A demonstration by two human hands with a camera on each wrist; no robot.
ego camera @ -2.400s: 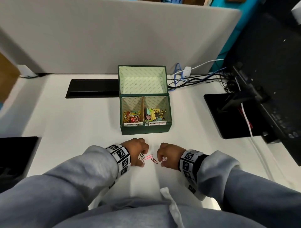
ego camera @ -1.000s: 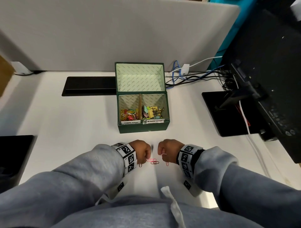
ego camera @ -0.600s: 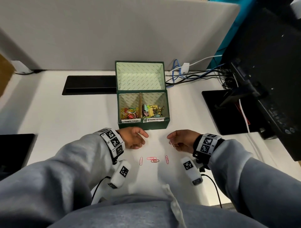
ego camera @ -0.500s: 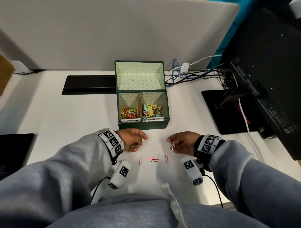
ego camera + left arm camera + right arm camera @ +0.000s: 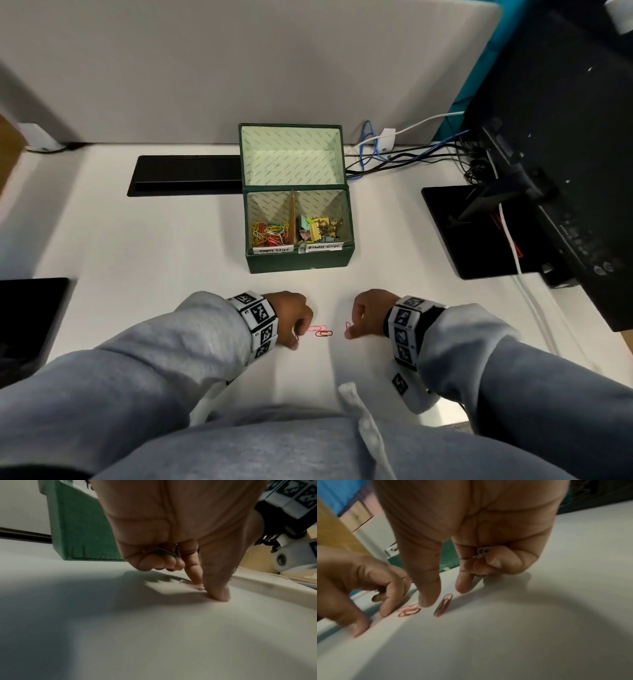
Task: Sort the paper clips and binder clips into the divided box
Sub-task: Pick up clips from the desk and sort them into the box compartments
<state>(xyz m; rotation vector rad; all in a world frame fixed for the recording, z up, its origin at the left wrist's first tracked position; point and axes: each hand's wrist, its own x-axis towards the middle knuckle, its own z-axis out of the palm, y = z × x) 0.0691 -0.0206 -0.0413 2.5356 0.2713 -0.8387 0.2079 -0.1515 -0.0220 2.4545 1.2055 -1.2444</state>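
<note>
Currently both hands low on white table [image 5: 144, 260], just in front of green divided box [image 5: 298, 262]. Left hand [image 5: 291, 317]: thumb + index tips down on a pink clip [image 5: 192, 584], other fingers curled round a green clip [image 5: 164, 552]. Right hand [image 5: 368, 317]: thumb + index apart either side of red paper clip [image 5: 443, 605], not touching it; remaining fingers curled on a pale clip [image 5: 482, 553]. Pink/red clip pair [image 5: 320, 331] lying between hands. Box lid open; paper clips [image 5: 270, 233] in left compartment, binder clips [image 5: 318, 228] in right.
</note>
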